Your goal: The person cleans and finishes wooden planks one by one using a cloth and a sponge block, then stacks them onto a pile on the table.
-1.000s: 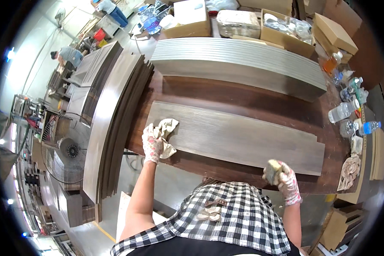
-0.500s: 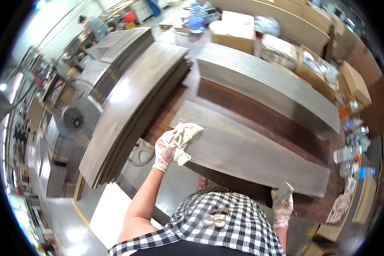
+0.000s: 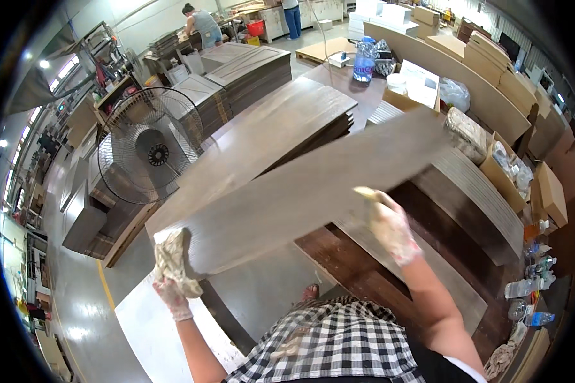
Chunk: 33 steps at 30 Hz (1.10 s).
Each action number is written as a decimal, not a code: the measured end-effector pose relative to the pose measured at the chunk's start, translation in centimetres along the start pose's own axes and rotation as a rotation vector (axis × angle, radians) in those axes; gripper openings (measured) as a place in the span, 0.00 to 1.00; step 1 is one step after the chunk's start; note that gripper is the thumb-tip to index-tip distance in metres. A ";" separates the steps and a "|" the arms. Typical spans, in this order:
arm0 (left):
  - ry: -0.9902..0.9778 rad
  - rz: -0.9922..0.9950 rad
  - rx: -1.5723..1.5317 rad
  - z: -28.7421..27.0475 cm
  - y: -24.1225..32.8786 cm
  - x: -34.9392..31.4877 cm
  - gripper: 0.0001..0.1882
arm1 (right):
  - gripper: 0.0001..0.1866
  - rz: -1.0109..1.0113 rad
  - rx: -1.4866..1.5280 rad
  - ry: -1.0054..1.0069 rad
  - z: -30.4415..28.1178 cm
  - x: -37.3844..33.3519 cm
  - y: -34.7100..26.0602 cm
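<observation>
A long grey wood-grain board (image 3: 300,182) slants across the middle, raised above the table, its right end higher in the view. At its left end, my gloved left hand (image 3: 172,300) is closed on a crumpled pale cloth (image 3: 171,255), which is pressed against the board's end. My gloved right hand (image 3: 390,226), smeared by motion, is by the board's lower edge. Its fingers are closed round a small block (image 3: 365,191) with a yellowish edge. Another grey board (image 3: 450,287) lies on the brown table (image 3: 345,262) beneath my right arm.
On the left stands a stack of boards (image 3: 281,121), with a caged fan (image 3: 150,147) beyond it. To the right are a row of stacked boards (image 3: 479,198), cartons (image 3: 549,191) and plastic bottles (image 3: 524,288). A person (image 3: 204,29) works at the far left.
A board is now raised and slanted across the view. My left hand has moved left and down with the cloth; my right hand has moved up and left with the block. The view has shifted.
</observation>
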<state>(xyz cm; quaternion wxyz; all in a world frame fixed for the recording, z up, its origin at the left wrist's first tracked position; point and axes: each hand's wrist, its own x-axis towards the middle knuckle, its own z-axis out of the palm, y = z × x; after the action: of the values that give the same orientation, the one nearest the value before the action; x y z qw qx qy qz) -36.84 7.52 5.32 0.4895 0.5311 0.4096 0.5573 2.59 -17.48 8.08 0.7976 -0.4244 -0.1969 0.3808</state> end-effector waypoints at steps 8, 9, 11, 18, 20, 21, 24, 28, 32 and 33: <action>-0.012 0.060 0.424 -4.4 -1.0 6.8 0.17 | 0.17 0.226 -0.046 -0.197 6.8 14.7 5.7; -0.032 0.023 0.636 -3.3 0.2 6.9 0.17 | 0.15 0.240 -0.158 -0.147 7.1 15.1 5.2; -0.006 0.172 0.918 -5.8 -2.7 7.8 0.17 | 0.14 0.255 -0.265 -0.107 8.0 15.9 4.8; -0.071 -0.066 0.537 -4.4 -2.8 9.7 0.17 | 0.10 0.049 -0.555 -0.312 9.3 19.0 3.4; -0.046 -0.057 0.530 -4.8 -3.8 10.7 0.16 | 0.10 0.251 -0.366 -0.259 9.6 19.8 3.4; -0.081 0.046 0.658 -4.7 -3.9 11.4 0.17 | 0.11 0.229 -0.361 -0.283 8.8 21.0 3.6; -0.023 0.192 0.898 -5.6 -1.7 11.2 0.16 | 0.15 0.092 -0.423 -0.158 8.1 17.8 1.9; -0.196 0.588 0.152 4.2 4.8 7.3 0.18 | 0.21 0.024 -0.031 -0.041 -4.3 15.6 3.5; -0.362 1.123 0.950 11.8 -1.4 3.8 0.16 | 0.19 -0.177 -0.448 0.483 -6.0 3.2 5.9; -0.590 0.647 0.804 17.7 -0.3 0.0 0.14 | 0.20 -0.243 -0.564 0.629 -8.8 0.5 6.9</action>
<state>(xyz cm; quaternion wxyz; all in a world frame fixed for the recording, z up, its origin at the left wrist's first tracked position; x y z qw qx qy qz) -19.22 6.42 6.79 0.1485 0.9052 0.2526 0.3079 5.43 -19.31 -2.55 0.7106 -0.6947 -0.0891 0.0677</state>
